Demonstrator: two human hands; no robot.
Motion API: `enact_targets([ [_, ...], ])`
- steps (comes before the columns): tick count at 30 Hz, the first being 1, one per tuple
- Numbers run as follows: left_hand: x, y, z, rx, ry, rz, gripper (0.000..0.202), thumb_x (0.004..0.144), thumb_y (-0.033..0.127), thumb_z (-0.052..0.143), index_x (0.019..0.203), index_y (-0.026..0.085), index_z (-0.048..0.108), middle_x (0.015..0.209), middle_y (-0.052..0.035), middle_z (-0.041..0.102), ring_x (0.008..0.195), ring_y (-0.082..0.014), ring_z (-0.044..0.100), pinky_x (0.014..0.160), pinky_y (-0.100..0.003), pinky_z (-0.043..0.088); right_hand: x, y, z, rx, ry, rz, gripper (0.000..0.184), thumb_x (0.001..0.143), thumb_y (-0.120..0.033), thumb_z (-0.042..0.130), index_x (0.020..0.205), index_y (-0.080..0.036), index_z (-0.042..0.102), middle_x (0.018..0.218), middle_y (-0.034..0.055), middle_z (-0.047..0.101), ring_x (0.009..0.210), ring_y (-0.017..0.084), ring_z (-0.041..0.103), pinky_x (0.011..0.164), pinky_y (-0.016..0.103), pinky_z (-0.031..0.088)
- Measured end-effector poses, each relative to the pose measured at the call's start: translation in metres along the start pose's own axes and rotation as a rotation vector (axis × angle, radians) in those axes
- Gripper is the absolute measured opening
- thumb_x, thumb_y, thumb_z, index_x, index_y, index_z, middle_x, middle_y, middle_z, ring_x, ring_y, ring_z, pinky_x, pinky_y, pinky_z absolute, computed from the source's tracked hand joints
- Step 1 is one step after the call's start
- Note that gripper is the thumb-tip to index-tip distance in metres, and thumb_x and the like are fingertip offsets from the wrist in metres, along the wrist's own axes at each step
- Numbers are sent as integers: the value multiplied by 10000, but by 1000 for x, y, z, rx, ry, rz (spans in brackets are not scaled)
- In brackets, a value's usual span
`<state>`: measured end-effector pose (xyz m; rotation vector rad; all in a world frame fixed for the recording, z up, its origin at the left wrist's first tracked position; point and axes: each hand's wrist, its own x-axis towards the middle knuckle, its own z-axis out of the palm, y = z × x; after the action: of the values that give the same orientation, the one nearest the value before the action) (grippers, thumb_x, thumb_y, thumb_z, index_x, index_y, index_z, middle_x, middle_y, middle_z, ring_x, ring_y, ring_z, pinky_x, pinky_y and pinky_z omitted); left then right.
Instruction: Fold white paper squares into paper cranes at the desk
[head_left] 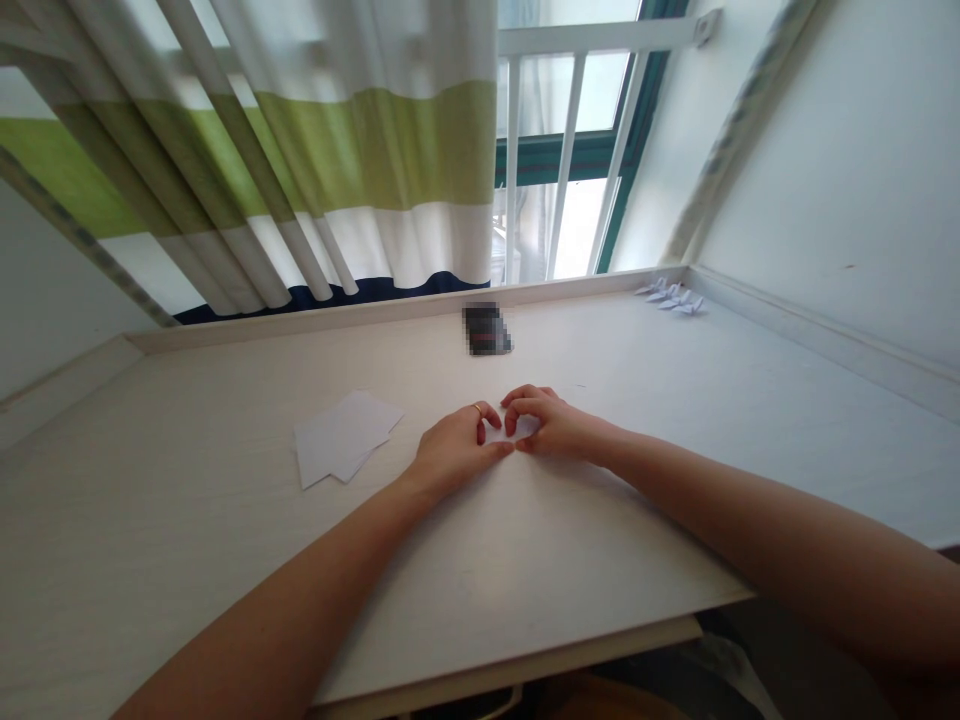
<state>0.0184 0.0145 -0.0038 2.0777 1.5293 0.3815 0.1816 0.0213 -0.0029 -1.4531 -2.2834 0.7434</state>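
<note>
A small piece of white paper (493, 434), probably folded, lies low over the desk between my two hands. My left hand (454, 445), with a ring on one finger, has its fingers curled and its thumb pressed at the paper's near edge. From the other side my right hand (555, 428) pinches the same paper, its thumb almost meeting the left one. My fingers hide most of the paper's shape. To the left rests a loose pile of white paper sheets (345, 437), apart from my left hand.
Several small folded white paper figures (675, 298) stand in the desk's far right corner. A dark, blurred-out object (486, 330) lies beyond my hands. The white desk (187, 480) has a raised rim at the back; behind it hang a curtain (375, 150) and white window bars (570, 150).
</note>
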Motion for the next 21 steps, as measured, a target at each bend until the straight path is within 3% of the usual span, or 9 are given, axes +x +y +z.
enact_targets([
  [14, 6, -11, -6, -356, -145, 21, 272, 565, 153, 567, 835, 179, 550, 612, 44, 505, 515, -86, 437, 486, -203, 330, 1, 2, -2, 26, -32, -13, 173, 587, -79, 603, 707, -201, 626, 1106, 36, 494, 1103, 237, 372, 940, 363, 289],
  [21, 4, -10, -11, -413, -183, 12, 265, 556, 113, 547, 819, 150, 538, 639, 37, 504, 509, -71, 406, 477, -195, 308, -1, 0, -3, 30, -30, -5, 179, 586, -67, 594, 710, -193, 622, 1107, 46, 496, 1096, 232, 383, 936, 354, 298],
])
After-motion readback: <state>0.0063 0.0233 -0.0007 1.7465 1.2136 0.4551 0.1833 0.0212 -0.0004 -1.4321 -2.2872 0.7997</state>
